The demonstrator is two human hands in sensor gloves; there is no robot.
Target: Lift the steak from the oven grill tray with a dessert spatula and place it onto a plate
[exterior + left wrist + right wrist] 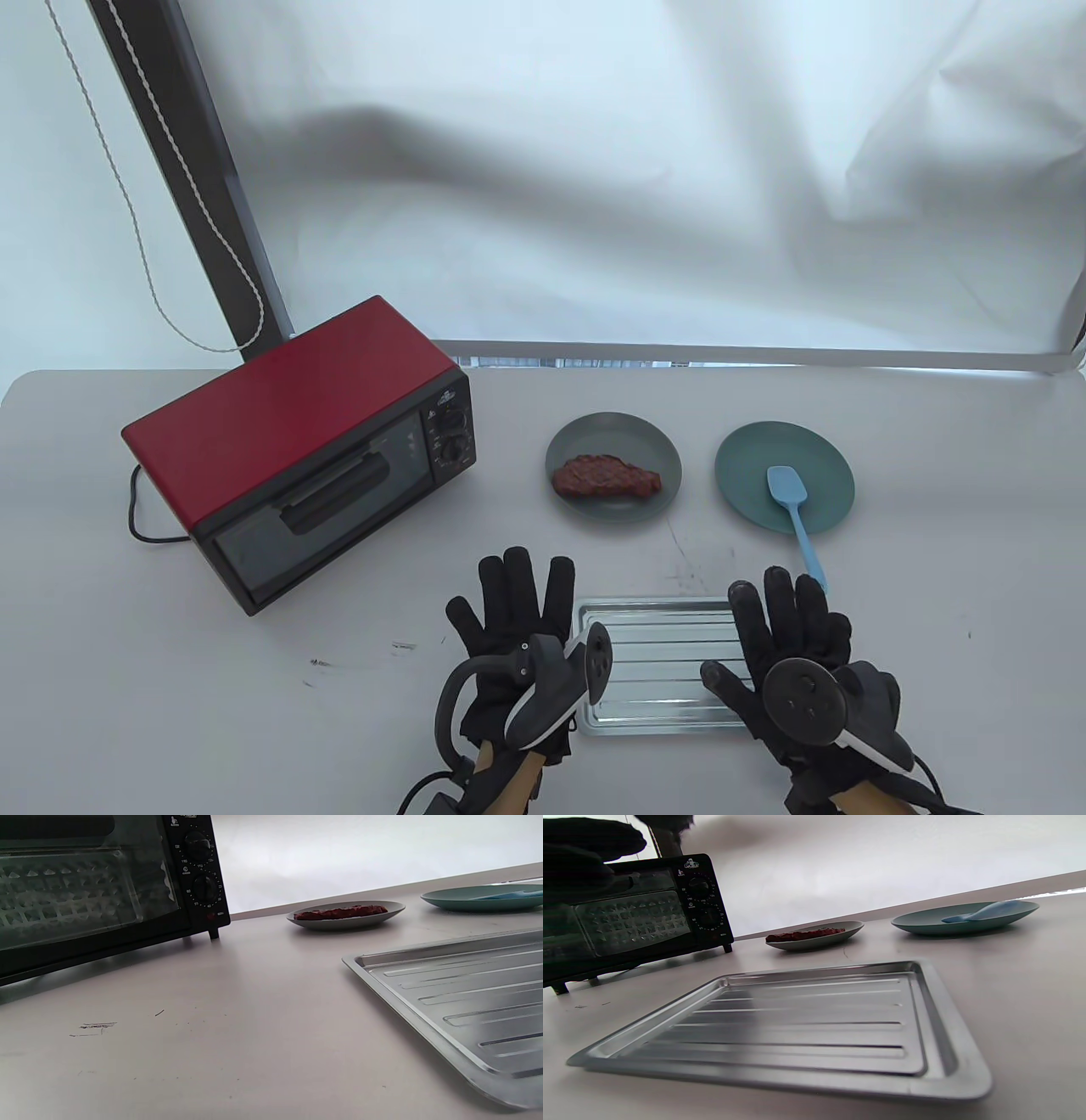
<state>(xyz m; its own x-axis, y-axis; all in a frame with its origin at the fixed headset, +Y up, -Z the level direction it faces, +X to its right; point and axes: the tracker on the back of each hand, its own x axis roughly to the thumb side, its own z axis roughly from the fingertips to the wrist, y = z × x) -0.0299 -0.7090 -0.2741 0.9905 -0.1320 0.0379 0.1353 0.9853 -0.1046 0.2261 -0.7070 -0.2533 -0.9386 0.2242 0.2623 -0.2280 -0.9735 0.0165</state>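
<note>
A brown steak (606, 476) lies on a grey plate (612, 433), also seen low in the left wrist view as steak (339, 912) and in the right wrist view as steak (804, 935). The light-blue spatula (796, 510) rests with its blade on a teal plate (747, 467). A bare silver grill tray (653, 671) sits between my hands. My left hand (509, 624) lies flat at the tray's left edge, fingers straight. My right hand (785, 641) lies flat over the tray's right edge, holding nothing.
A red toaster oven (314, 450) with a shut glass door stands at the left, its cord (136, 518) trailing off its left side. A white backdrop sheet hangs behind the table. A dark post (195, 170) leans at the back left.
</note>
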